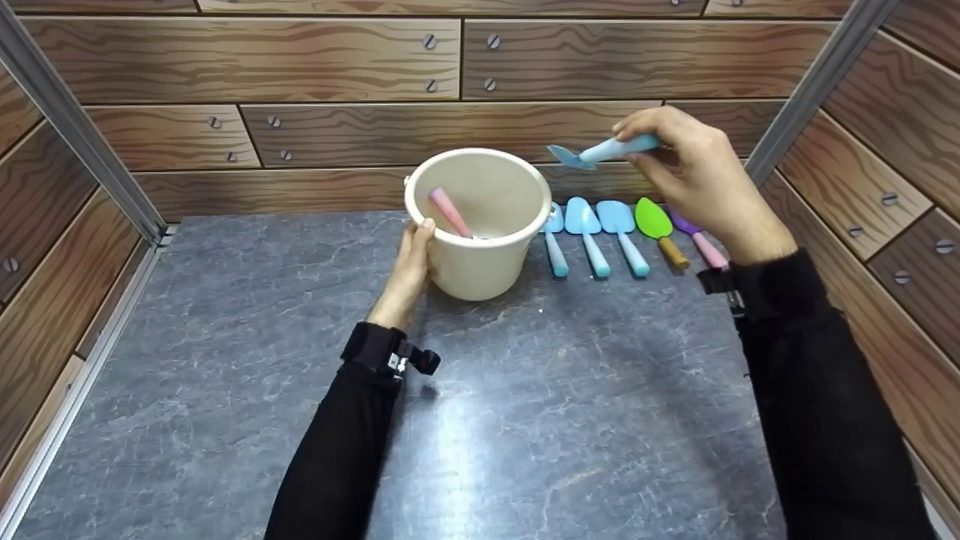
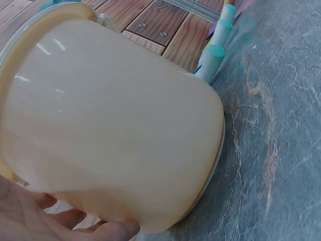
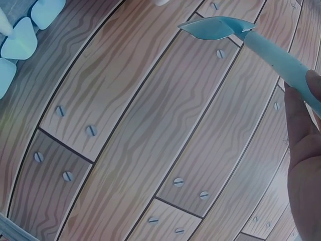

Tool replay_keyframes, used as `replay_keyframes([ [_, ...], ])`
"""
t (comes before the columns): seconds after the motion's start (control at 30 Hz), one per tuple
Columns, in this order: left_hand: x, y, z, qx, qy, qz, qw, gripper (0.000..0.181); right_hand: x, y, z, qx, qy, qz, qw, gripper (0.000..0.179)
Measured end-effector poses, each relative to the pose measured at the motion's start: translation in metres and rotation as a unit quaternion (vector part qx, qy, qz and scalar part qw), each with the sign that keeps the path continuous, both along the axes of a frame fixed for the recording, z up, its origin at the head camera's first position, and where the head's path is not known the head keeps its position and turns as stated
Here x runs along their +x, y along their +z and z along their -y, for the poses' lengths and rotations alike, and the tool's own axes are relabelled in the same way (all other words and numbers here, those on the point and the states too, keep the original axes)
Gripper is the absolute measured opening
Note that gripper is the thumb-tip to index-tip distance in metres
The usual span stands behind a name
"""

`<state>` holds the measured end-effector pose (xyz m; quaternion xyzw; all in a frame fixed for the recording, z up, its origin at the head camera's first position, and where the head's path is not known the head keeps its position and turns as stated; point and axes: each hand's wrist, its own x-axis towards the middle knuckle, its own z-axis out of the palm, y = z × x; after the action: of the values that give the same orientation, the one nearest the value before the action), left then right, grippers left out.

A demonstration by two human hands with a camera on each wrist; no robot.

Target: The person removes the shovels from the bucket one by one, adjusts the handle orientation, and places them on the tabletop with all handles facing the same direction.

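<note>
A cream bucket (image 1: 480, 262) stands upright on the table, and my left hand (image 1: 409, 259) holds its left side, the thumb at the rim. In the left wrist view, fingers (image 2: 113, 231) bend against the bucket wall. Up and to the right of the bucket, my right hand (image 1: 686, 161) pinches a light blue toy trowel (image 1: 615, 149) by its handle. The blade points left, toward the bucket, and touches nothing. Inside the bucket leans a pink handle (image 1: 450, 212); its lower end is hidden.
Right of the bucket lie several blue trowels (image 1: 589, 236) in a row, then a green trowel with a brown handle (image 1: 654, 219) and a purple one with a pink handle (image 1: 707, 249). Wood-patterned walls (image 1: 337, 60) enclose the grey marbled table (image 1: 247, 360).
</note>
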<state>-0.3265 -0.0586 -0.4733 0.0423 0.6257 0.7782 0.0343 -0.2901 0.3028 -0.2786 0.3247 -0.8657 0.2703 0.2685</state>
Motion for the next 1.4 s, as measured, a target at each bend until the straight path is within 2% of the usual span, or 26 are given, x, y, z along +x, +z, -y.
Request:
replay_keyframes([
  [0.17, 0.000, -0.002, 0.001, 0.001, -0.005, -0.004, 1.0000, 0.086, 0.003, -0.008, -0.008, -0.006, -0.010, -0.004, 0.9999, 0.022],
  [0.43, -0.002, -0.003, 0.001, 0.015, -0.012, -0.010, 0.9998, 0.089, 0.004, -0.027, -0.019, -0.029, -0.020, 0.018, 0.9992, 0.022],
  [0.57, -0.003, -0.003, 0.000, 0.014, -0.007, -0.009, 0.9998, 0.089, 0.006, -0.037, -0.024, -0.017, -0.026, 0.022, 0.9993, 0.022],
  [0.77, -0.005, -0.004, 0.001, 0.015, -0.011, -0.014, 0.9997, 0.089, 0.008, -0.053, -0.029, -0.005, -0.035, 0.052, 0.9980, 0.025],
  [1.07, -0.022, -0.025, 0.005, 0.007, -0.005, -0.020, 0.9998, 0.098, 0.002, -0.077, -0.031, -0.005, -0.027, 0.060, 0.9978, 0.027],
  [1.23, -0.012, -0.014, 0.003, 0.006, -0.009, -0.013, 0.9999, 0.092, 0.000, -0.086, -0.032, 0.004, -0.029, 0.064, 0.9975, 0.030],
  [1.3, -0.004, -0.006, 0.003, 0.005, -0.015, -0.007, 0.9998, 0.089, -0.001, -0.090, -0.032, 0.008, -0.026, 0.070, 0.9971, 0.032],
  [1.4, -0.001, -0.003, 0.002, 0.006, -0.016, -0.003, 0.9998, 0.087, -0.001, -0.094, -0.032, 0.012, -0.018, 0.079, 0.9966, 0.032],
])
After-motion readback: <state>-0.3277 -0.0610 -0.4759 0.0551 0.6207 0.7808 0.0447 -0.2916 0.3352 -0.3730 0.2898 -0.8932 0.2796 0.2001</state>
